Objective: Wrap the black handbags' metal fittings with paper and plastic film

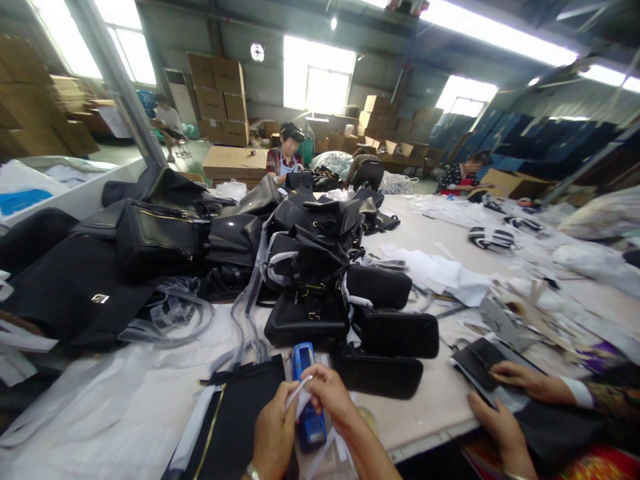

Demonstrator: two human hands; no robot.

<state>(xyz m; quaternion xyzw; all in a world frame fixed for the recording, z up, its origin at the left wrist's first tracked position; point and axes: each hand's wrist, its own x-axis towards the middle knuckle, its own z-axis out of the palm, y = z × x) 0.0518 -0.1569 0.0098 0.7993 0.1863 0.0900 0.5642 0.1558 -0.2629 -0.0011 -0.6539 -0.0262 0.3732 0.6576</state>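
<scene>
Near the table's front edge, my left hand (274, 427) and my right hand (331, 398) meet, fingers pinched on a small white strip (301, 389). Beneath them lies a blue device (314, 432) with a dark window at its far end; my hands partly cover it. To the left of it is a flat black bag (245, 413) with a gold zipper along one side. Just beyond my hands sits a black handbag (310, 319) with a gold clasp.
Many black bags (165, 233) are heaped across the table's left and middle. Clear plastic strips (250, 313) lie among them. At the right, a co-worker's hands (520, 383) hold a black piece. Paper scraps and white sheets (435, 273) cover parts of the table (440, 387).
</scene>
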